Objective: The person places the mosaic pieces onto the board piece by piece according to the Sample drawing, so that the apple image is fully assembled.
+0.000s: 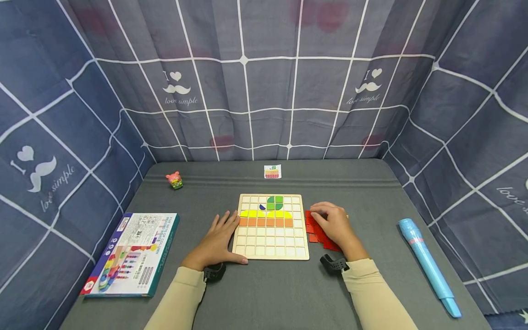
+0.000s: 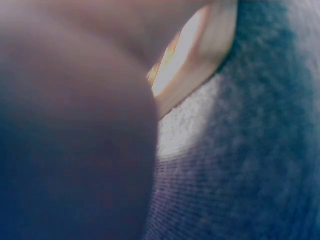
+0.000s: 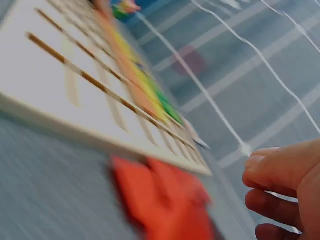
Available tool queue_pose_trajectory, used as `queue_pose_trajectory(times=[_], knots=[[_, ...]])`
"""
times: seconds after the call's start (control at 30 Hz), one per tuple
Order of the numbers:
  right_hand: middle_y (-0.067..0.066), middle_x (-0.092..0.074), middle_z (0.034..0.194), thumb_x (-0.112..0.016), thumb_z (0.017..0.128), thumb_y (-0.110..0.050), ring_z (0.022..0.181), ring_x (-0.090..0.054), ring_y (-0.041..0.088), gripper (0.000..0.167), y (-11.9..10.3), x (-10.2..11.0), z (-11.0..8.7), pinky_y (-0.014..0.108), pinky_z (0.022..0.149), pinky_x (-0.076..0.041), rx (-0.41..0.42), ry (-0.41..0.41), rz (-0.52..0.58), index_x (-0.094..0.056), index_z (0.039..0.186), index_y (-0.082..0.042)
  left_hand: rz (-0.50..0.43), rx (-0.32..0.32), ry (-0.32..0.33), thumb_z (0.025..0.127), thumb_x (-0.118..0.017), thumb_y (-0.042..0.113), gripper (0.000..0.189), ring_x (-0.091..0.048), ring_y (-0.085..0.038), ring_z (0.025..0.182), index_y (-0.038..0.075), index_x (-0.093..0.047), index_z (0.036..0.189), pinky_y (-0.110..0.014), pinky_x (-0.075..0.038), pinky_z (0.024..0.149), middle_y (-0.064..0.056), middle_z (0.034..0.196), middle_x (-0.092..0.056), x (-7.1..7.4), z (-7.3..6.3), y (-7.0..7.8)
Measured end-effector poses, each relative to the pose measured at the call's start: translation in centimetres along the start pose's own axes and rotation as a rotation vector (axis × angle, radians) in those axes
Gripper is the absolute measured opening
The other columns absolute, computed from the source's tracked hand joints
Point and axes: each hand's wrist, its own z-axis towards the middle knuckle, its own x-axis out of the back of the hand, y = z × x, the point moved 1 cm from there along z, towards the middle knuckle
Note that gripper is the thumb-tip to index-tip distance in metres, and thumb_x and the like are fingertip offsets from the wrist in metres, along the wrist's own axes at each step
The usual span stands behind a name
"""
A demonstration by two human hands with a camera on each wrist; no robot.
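Observation:
A square wooden grid board (image 1: 272,253) lies on the table with a row of orange square tiles (image 1: 266,222) in it. Above that row are yellow rounded tiles (image 1: 247,214), several green tiles (image 1: 275,202) and a small dark blue piece (image 1: 262,207). My left hand (image 1: 218,240) lies spread along the board's left edge, its thumb by the near left corner. Right of the board is a loose pile of red tiles (image 1: 312,225), also seen in the right wrist view. Over this pile is my right hand (image 1: 333,222), fingers loosely bent, with nothing seen between them.
Behind the board lies a small picture card (image 1: 272,172) with a coloured pattern. A pink and green figurine (image 1: 175,180) stands at the back left. To the left is a flat printed box (image 1: 132,254); at the right, a light blue marker-shaped case (image 1: 430,267).

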Motion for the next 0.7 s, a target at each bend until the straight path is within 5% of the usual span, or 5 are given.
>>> queue_pose_trajectory(times=[0.17, 0.4, 0.7], knots=[[0.009, -0.076, 0.110, -0.080, 0.093, -0.001, 0.075, -0.064, 0.020, 0.014, 2.0, 3.0, -0.4, 0.032, 0.066, -0.053, -0.112, 0.065, -0.040, -0.081, 0.107, -0.001, -0.008, -0.006, 0.009, 0.068, -0.081, 0.082, 0.140, -0.010, -0.042, 0.157, -0.002, -0.025, 0.166, -0.063, -0.001, 0.123, -0.021, 0.171, -0.018, 0.1, 0.0, 0.0], [0.018, -0.071, 0.119, -0.079, 0.093, 0.001, 0.104, -0.069, 0.037, 0.022, 3.4, 4.5, -0.8, 0.055, 0.090, -0.056, -0.216, -0.042, -0.061, -0.078, 0.115, 0.003, -0.001, 0.000, 0.005, 0.068, -0.080, 0.084, 0.141, -0.009, -0.041, 0.158, -0.001, -0.024, 0.166, -0.062, 0.000, 0.123, -0.019, 0.172, -0.017, 0.1, 0.0, 0.0], [0.023, -0.069, 0.125, -0.082, 0.091, -0.006, 0.120, -0.061, 0.046, 0.027, 4.1, 4.3, -1.1, 0.062, 0.105, -0.043, -0.271, -0.125, -0.151, -0.078, 0.117, -0.001, -0.004, 0.007, -0.009, 0.068, -0.080, 0.083, 0.141, -0.009, -0.040, 0.158, 0.000, -0.024, 0.166, -0.061, 0.000, 0.124, -0.019, 0.172, -0.017, -0.1, 0.1, 0.0]])
